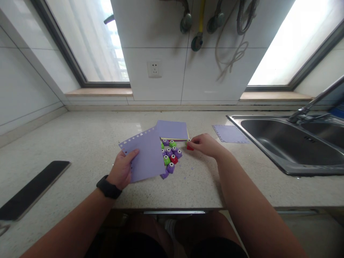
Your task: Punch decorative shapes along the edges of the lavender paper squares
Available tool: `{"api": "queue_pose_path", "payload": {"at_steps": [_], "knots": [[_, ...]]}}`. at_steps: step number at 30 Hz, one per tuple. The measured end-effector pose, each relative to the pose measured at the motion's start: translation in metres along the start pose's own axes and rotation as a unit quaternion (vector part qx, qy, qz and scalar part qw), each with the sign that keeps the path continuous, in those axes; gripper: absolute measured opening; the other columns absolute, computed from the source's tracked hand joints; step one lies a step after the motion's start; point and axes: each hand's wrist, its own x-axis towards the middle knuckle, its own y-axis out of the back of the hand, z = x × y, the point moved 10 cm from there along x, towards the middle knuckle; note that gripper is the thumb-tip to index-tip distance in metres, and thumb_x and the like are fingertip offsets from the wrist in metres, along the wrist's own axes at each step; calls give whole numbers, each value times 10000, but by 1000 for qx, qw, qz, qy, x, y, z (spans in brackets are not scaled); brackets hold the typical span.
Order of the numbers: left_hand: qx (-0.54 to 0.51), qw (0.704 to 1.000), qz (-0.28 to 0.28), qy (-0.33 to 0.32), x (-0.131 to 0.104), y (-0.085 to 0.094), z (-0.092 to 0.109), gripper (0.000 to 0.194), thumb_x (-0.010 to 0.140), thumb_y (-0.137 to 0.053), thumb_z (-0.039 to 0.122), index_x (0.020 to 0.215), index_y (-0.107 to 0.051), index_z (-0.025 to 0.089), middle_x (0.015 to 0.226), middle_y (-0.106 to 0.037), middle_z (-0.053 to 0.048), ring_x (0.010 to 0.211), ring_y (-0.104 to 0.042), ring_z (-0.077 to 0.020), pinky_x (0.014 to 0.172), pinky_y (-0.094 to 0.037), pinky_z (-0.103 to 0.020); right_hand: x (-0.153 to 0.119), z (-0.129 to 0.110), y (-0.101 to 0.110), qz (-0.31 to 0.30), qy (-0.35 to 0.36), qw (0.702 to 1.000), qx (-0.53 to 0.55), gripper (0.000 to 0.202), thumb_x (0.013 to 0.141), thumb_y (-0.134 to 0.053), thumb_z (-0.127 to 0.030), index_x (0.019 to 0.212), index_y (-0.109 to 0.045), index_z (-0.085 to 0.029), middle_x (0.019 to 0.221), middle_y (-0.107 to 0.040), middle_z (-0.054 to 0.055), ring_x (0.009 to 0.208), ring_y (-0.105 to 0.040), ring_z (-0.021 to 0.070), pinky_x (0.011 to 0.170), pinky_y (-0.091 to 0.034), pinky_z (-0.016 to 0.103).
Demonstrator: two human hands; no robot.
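Observation:
A purple sheet (147, 156) with small holes punched along its top and left edges is in my left hand (123, 168), thumb on top. My right hand (204, 144) pinches a small red punch (190, 146) at the right of the pile. Several purple, green and red craft punches, among them a red one (173, 159) and a green one (166, 160), lie between my hands, some partly behind the sheet. Behind them is a stack of coloured paper (172, 130) with purple on top. Another punched purple sheet (231, 134) lies beyond my right hand.
A steel sink (290, 143) with a faucet (303, 113) is set into the speckled counter (88, 136) at the right. At the far left lies a dark flat board (34, 188). A tiled wall with a socket (154, 68) and pipes rises behind.

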Motion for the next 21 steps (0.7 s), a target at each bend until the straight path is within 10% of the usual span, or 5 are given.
{"api": "queue_pose_path", "payload": {"at_steps": [21], "knots": [[6, 1000, -5, 17, -2, -3, -2, 461, 722, -903, 261, 1142, -741, 163, 1042, -811, -73, 1002, -766, -279, 927, -633, -422, -1, 34, 26, 100, -90, 991, 18, 221, 921, -562, -292, 890, -759, -197, 732, -708, 53, 675, -602, 192, 637, -379, 332]]}}
